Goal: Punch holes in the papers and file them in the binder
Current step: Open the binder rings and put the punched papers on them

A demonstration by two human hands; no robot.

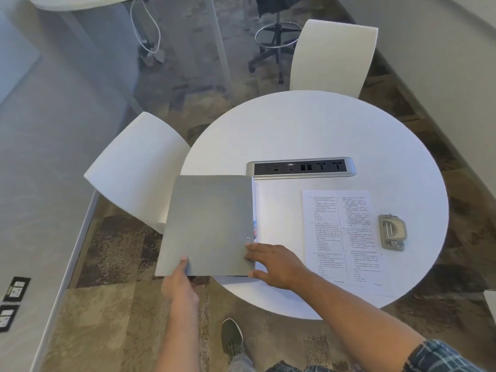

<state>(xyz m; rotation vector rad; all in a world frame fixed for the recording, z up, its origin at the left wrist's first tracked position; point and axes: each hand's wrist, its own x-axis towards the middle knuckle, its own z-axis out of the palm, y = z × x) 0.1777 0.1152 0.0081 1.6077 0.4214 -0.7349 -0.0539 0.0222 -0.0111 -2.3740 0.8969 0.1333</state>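
A grey binder (206,226) lies at the left edge of the round white table (308,130), its cover swung out past the rim. My left hand (178,283) grips the cover's near left corner, thumb on top. My right hand (273,264) rests with spread fingers on the binder's spine edge and the white pages (279,210) beside it. A printed paper (346,237) lies to the right. On that paper's right side sits a grey hole punch (392,232).
A silver power and socket strip (300,168) is set into the table's middle. Two white chairs (137,167) (332,57) stand at the left and far sides. My shoe (232,336) is on the carpet below the table's near edge.
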